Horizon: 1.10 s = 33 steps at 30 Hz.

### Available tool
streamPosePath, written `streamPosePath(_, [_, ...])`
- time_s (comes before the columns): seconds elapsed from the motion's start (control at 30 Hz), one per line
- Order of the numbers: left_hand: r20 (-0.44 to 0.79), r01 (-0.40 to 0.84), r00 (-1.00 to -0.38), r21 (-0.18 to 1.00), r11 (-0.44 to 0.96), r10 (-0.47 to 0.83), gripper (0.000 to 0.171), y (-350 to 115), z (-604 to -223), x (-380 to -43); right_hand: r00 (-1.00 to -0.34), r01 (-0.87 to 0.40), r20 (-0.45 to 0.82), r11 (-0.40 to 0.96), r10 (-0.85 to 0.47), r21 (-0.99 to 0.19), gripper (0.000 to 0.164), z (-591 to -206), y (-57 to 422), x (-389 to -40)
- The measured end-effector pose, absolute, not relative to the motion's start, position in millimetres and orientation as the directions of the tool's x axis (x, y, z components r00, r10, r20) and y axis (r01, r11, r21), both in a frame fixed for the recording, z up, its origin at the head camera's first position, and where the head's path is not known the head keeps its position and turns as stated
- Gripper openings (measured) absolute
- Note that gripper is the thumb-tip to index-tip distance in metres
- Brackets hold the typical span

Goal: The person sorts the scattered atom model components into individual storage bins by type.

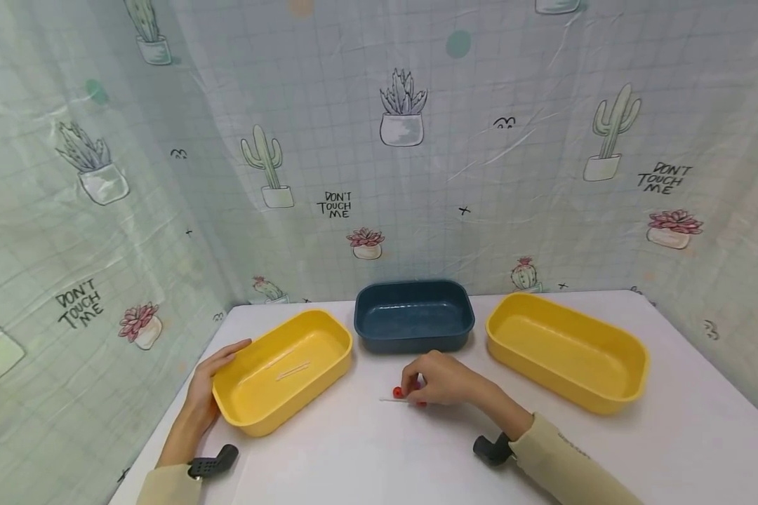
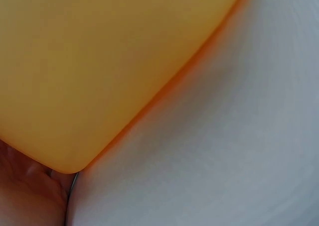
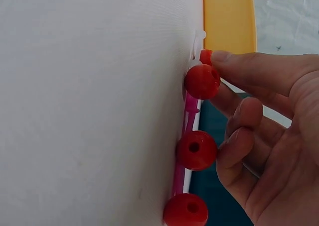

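On the left, my left hand (image 1: 205, 382) lies along the outer side of a yellow plastic basket (image 1: 290, 403), its visible fingers fairly straight. Its palm shows beside the basket's corner in the left wrist view. Two thin pale sticks (image 1: 292, 371) lie inside that basket. Near the middle of the table, my right hand (image 1: 445, 379) reaches down with bent fingers among red beads (image 3: 197, 150), a white-tipped swab (image 1: 391, 400) and a pink stick (image 3: 191, 104). Its thumb tip (image 3: 222, 56) is right at a small red piece; I cannot tell what the fingers pinch.
A dark blue basket (image 1: 413, 344) stands at the back middle, just beyond the right hand. Another yellow basket (image 1: 565, 375) sits angled to its right. Patterned curtains (image 1: 316, 140) hang behind and beside the white table (image 1: 354, 463).
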<state>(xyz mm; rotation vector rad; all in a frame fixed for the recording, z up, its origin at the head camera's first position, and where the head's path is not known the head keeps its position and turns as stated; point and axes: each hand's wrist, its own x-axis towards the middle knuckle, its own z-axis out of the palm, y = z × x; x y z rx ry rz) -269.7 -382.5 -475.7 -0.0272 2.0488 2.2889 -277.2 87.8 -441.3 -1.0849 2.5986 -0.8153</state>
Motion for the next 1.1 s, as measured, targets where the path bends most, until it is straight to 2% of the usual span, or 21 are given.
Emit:
streamPosePath(0.43, [-0.044, -0.051, -0.998, 0.991, -0.126, 0.051, 0.048, -383.8, -476.2, -269.7, -0.734, -0.625, 0.038, 0.652, -0.678, -0.429, 0.007, -443.9, 82.6, -272.6])
streamPosePath(0.87, [-0.052, -0.058, -0.997, 0.99, -0.127, 0.054, 0.047, -384.0, -475.3, -269.4, -0.743, -0.638, 0.063, 0.678, -0.666, -0.365, 0.007, -443.8, 77.8, -269.6])
streamPosePath(1.1, [-0.039, -0.048, -0.997, 0.99, -0.135, 0.07, 0.046, -383.9, -475.2, -268.7, -0.736, -0.644, 0.063, 0.667, -0.674, -0.375, 0.005, -444.7, 75.5, -268.3])
